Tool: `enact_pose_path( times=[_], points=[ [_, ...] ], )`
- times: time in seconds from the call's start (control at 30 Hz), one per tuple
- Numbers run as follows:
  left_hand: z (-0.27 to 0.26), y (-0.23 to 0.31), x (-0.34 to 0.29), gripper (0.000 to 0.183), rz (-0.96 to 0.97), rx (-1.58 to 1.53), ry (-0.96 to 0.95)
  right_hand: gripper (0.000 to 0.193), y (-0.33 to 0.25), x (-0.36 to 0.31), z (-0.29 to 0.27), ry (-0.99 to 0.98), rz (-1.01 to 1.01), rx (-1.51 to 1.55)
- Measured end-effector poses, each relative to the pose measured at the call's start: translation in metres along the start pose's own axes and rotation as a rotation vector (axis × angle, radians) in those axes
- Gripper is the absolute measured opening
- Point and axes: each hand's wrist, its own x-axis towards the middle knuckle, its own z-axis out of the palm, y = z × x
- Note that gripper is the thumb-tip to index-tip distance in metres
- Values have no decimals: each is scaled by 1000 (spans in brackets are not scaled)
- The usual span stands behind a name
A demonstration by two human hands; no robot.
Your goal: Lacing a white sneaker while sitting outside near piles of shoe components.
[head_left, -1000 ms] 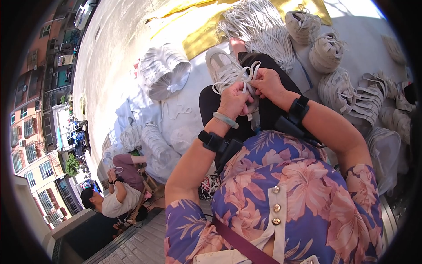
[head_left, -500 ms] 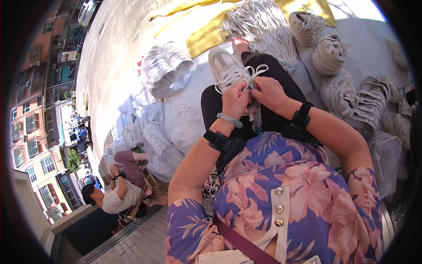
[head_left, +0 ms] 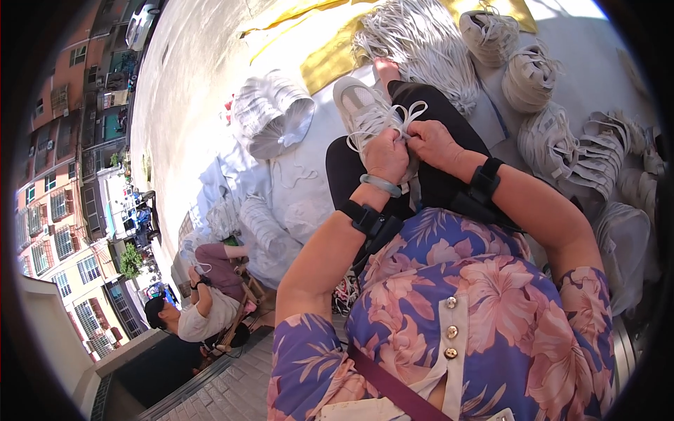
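Note:
A pale grey-and-white sneaker (head_left: pixel 355 99) lies between my bent knees, its toe pointing away from me. My left hand (head_left: pixel 386 158) is closed at the shoe's upper part, fingers curled against the lacing. Beside it my right hand (head_left: pixel 435 146) pinches a white shoelace (head_left: pixel 417 109), part of which stands up in a loop above the fingers. Both hands nearly touch over the shoe's opening. The fingertips and the heel of the shoe are mostly hidden behind my hands.
A big bundle of white laces (head_left: pixel 421 52) lies beyond my foot on a yellow sheet (head_left: pixel 330 59). Stacked sneakers (head_left: pixel 528 78) stand at the right. White stacked pieces in plastic (head_left: pixel 270 116) lie at the left. A co-worker (head_left: pixel 203 309) sits farther left, also handling something white.
The view has shifted slightly, so the surroundings sit a little differently. My left hand has moved slightly closer in beside the right; both stay at the sneaker's laces.

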Motion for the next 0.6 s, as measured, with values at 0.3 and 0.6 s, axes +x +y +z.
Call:
enact_pose_path(
  times=[0.3, 0.6],
  points=[
    [-69, -4, -53, 10, -10, 60, -99, 35, 7, -5, -3, 113, 149, 115],
    [-86, -20, -89, 14, -320, -338, -263, 34, 13, -4, -4, 60, 202, 243]
  ],
)
